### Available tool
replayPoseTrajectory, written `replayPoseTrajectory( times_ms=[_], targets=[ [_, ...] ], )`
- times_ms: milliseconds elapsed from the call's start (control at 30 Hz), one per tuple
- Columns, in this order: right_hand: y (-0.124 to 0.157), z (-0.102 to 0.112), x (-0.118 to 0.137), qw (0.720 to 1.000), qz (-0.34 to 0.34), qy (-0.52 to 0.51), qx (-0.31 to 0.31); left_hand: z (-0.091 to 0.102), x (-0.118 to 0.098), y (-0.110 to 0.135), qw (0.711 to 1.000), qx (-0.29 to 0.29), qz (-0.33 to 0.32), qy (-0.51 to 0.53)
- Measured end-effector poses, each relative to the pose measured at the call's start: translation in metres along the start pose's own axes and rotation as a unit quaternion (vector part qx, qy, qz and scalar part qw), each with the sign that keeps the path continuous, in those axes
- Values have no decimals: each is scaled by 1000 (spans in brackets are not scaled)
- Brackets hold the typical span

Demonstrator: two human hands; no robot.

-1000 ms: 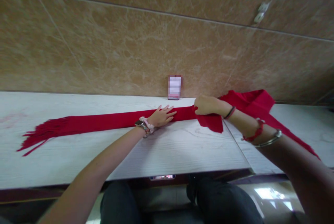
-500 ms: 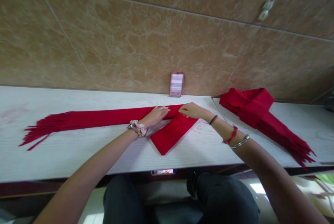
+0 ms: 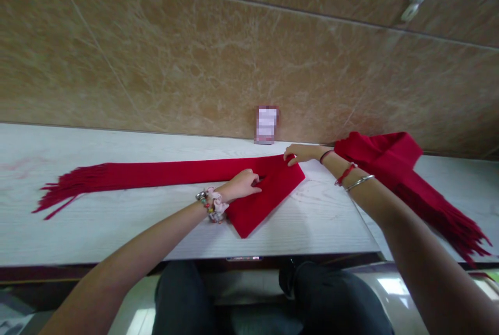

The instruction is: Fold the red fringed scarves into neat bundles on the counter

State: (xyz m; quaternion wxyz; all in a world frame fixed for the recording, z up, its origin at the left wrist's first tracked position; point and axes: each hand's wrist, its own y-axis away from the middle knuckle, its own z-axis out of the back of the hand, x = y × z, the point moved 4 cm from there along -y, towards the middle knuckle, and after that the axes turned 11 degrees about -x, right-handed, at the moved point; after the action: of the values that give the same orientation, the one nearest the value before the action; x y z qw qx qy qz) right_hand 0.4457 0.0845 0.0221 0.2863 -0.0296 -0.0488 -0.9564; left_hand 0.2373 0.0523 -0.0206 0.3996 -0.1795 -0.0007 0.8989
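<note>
A red fringed scarf (image 3: 156, 174) lies stretched along the white table, its tassels at the left. Toward the middle it is folded, and the folded part slants down toward the table's front edge. My left hand (image 3: 242, 185) rests on the inner side of that fold, its fingers curled and pinching the cloth. At the upper right corner of the fold, my right hand (image 3: 300, 153) has its bent fingers closed on the scarf's edge. The fingertips of both hands are partly hidden against the cloth.
Another red scarf (image 3: 390, 168), looped over with its fringe to the right, lies at the table's right. A phone (image 3: 266, 126) with a blurred screen leans on the marbled wall behind. The white table's (image 3: 319, 226) front edge runs just before my knees.
My left hand has shifted slightly down onto the fold, and its fingers have curled. My right hand has moved right to the fold's upper corner. The slanted part lies a little wider.
</note>
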Motion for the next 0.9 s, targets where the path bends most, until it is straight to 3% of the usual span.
replayPoseTrajectory(
  times_ms=[200, 367, 567, 667, 767, 900],
  targets=[
    [10, -4, 0, 996, 47, -69, -28, 16, 26, 19, 995, 50, 65, 56],
    [9, -27, 9, 992, 15, -107, -62, 19, 44, 39, 996, 42, 79, -10],
    [5, -36, 7, 977, 10, -146, -157, 10, 24, 47, 991, 76, 78, 77],
    [6, -37, 4, 976, 28, -159, -146, 6, 7, 46, 988, 103, 69, 89],
    [7, -40, 12, 982, 29, -115, -147, 13, -1, 43, 995, 67, 77, 7],
    [10, -46, 40, 967, -41, -9, -251, 25, 10, 39, 992, -53, 76, -91]
  ],
)
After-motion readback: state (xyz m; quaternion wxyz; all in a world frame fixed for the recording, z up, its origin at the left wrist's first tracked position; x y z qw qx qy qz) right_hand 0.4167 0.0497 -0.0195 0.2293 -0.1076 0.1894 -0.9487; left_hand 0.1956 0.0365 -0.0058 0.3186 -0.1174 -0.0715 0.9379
